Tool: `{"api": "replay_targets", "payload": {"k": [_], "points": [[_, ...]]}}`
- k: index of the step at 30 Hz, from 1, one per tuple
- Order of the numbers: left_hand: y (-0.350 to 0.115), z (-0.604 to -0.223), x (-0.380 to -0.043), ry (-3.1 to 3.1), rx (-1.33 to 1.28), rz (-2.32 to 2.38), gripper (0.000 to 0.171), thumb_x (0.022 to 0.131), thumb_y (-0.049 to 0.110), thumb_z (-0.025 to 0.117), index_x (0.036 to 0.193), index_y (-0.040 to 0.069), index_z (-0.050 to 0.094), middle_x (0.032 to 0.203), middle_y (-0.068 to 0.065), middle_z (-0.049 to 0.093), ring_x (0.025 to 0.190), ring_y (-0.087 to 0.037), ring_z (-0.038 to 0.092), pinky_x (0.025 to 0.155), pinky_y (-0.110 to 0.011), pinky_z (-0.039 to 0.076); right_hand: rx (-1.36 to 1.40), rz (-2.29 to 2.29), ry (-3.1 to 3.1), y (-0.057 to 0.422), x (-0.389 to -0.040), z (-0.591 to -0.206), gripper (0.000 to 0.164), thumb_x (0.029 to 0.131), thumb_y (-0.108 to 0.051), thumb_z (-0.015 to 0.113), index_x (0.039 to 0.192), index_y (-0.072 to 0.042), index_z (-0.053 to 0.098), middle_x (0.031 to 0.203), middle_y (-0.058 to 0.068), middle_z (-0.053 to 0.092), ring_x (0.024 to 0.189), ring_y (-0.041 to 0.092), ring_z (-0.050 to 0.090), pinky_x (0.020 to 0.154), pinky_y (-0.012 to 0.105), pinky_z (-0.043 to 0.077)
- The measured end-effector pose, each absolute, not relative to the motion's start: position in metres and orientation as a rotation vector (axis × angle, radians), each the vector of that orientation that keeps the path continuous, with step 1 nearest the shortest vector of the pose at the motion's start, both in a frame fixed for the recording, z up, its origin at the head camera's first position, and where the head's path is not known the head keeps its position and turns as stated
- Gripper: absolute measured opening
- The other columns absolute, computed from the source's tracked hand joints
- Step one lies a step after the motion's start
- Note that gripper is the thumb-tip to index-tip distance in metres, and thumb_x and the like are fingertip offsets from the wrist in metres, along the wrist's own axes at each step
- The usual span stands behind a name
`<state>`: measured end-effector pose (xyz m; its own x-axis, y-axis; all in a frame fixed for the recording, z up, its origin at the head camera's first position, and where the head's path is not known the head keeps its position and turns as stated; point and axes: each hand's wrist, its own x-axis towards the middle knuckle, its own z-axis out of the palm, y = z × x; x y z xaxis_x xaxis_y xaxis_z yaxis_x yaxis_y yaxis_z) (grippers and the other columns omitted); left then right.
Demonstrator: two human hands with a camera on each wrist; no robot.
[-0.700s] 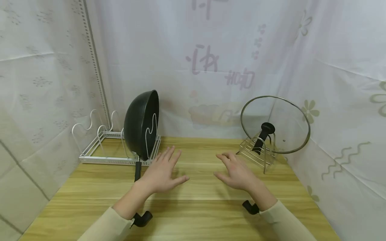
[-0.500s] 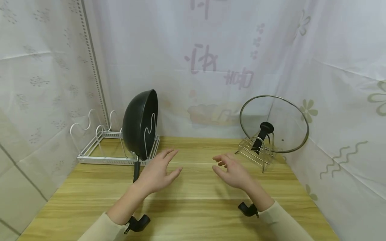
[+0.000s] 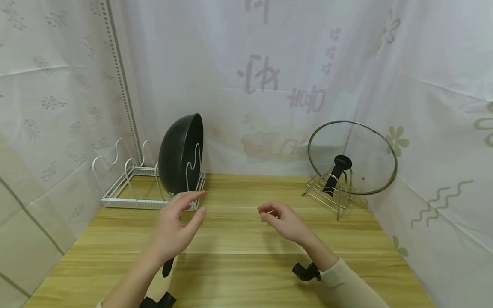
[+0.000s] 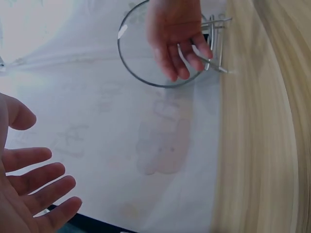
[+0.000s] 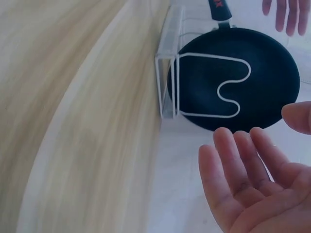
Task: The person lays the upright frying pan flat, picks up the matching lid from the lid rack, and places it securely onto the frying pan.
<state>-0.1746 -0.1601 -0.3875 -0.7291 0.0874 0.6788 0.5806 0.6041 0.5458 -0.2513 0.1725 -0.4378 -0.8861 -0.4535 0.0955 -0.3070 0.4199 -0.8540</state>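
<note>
My left hand (image 3: 171,229) hovers above the pan's black handle (image 3: 167,267), hiding most of it in the head view. Its fingers are spread and relaxed, holding nothing. The black wok-shaped pan (image 3: 173,149) stands on edge in a white wire rack (image 3: 135,204), its hollow facing right. My right hand (image 3: 285,222) is over the middle-right of the table, fingers loosely bent and holding nothing. Beyond it, a glass lid (image 3: 369,149) with a metal rim and black knob (image 3: 342,162) leans in a small wire stand (image 3: 327,203).
The wooden table (image 3: 246,273) runs back to a printed white curtain (image 3: 231,51), with more curtain at both sides. Free slots with curved white dividers (image 3: 129,167) lie left of the pan. A black wrist mount (image 3: 306,271) hangs beneath the right forearm.
My left hand has moved left and toward me, now over the pan's handle. The right hand has shifted slightly left and its fingers have bent more. Pan and lid stay put.
</note>
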Motion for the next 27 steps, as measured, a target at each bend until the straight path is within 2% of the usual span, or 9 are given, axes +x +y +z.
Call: {"api": "replay_targets", "payload": {"k": [4, 5, 9, 14, 18, 21, 27], "points": [[-0.173, -0.385, -0.169, -2.169, -0.494, -1.087, 0.040, 0.096, 0.000, 0.076, 0.135, 0.008, 0.076, 0.128, -0.010, 0.075, 0.109, 0.005, 0.062, 0.095, -0.008, 0.049, -0.639, -1.608, 2.334, 0.166, -0.251, -0.435, 0.041, 0.114, -0.033, 0.059, 0.143, -0.006, 0.066, 0.138, 0.017, 0.069, 0.121, 0.035, 0.071, 0.100, 0.042, 0.064], [-0.176, -0.385, -0.168, -2.164, -0.484, -1.100, 0.040, 0.096, 0.000, 0.075, 0.135, 0.006, 0.076, 0.128, -0.012, 0.076, 0.115, 0.008, 0.061, 0.096, -0.006, 0.048, -0.622, -1.635, 2.300, 0.164, -0.251, -0.435, 0.041, 0.114, -0.033, 0.058, 0.144, -0.005, 0.065, 0.139, 0.019, 0.068, 0.121, 0.034, 0.072, 0.100, 0.040, 0.064], [-0.189, -0.387, -0.163, -2.188, -0.403, -1.172, 0.039, 0.099, 0.000, 0.073, 0.137, 0.004, 0.074, 0.130, -0.016, 0.074, 0.119, 0.015, 0.057, 0.097, -0.003, 0.047, -0.558, -1.736, 2.182, 0.156, -0.253, -0.435, 0.042, 0.114, -0.030, 0.057, 0.143, -0.001, 0.064, 0.140, 0.020, 0.068, 0.120, 0.033, 0.073, 0.099, 0.039, 0.064], [-0.204, -0.393, -0.158, -2.294, -0.264, -1.264, 0.042, 0.104, 0.007, 0.070, 0.146, 0.004, 0.068, 0.138, -0.018, 0.068, 0.117, 0.017, 0.054, 0.093, -0.001, 0.047, -0.496, -1.835, 2.045, 0.143, -0.256, -0.437, 0.042, 0.114, -0.031, 0.059, 0.142, 0.000, 0.064, 0.131, 0.013, 0.070, 0.117, 0.035, 0.073, 0.097, 0.039, 0.065], [-0.212, -0.398, -0.156, -2.413, -0.162, -1.305, 0.049, 0.108, 0.016, 0.068, 0.155, 0.004, 0.060, 0.150, -0.020, 0.061, 0.126, -0.012, 0.069, 0.090, -0.001, 0.046, -0.471, -1.875, 1.961, 0.134, -0.257, -0.437, 0.043, 0.113, -0.031, 0.060, 0.141, 0.001, 0.064, 0.130, 0.016, 0.069, 0.115, 0.032, 0.073, 0.096, 0.038, 0.064], [-0.216, -0.401, -0.156, -2.496, -0.114, -1.338, 0.054, 0.110, 0.022, 0.065, 0.160, 0.004, 0.054, 0.156, -0.021, 0.057, 0.134, -0.041, 0.065, 0.090, -0.003, 0.047, -0.454, -1.884, 1.930, 0.128, -0.257, -0.438, 0.043, 0.113, -0.031, 0.060, 0.141, 0.001, 0.064, 0.133, 0.021, 0.068, 0.115, 0.032, 0.073, 0.095, 0.037, 0.064], [-0.220, -0.407, -0.161, -2.604, -0.059, -1.420, 0.062, 0.111, 0.029, 0.064, 0.164, 0.002, 0.045, 0.158, -0.025, 0.055, 0.138, -0.045, 0.063, 0.091, -0.014, 0.050, -0.433, -1.899, 1.884, 0.115, -0.261, -0.440, 0.044, 0.112, -0.032, 0.062, 0.142, 0.000, 0.064, 0.135, 0.022, 0.068, 0.112, 0.026, 0.075, 0.095, 0.036, 0.065]]}}
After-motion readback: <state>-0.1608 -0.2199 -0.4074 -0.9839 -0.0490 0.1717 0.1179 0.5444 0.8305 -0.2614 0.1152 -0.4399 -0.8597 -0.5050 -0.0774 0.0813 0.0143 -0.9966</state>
